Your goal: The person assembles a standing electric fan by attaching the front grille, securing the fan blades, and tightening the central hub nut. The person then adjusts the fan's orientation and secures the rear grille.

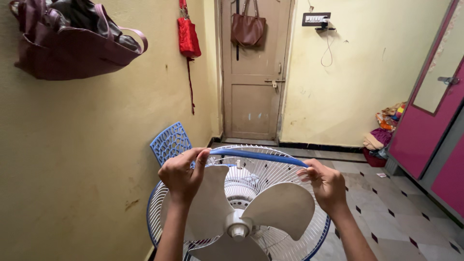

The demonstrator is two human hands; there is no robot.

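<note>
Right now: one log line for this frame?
left hand: grips blue rim band | right hand: grips band's other end | fan blades: exposed | rear grille: mounted

Both hands raised, left hand and right hand gripping

- Premises are presenting as a lived-in room of a home.
- Bags are hanging about: a maroon bag on the yellow wall, a brown handbag on the wooden door, a red pouch beside it.
- Folded clothes are lying heaped on the tiled floor next to a pink wardrobe.
- A blue plastic chair is standing against the wall.
- A switchboard is trailing a charger cable.
</note>
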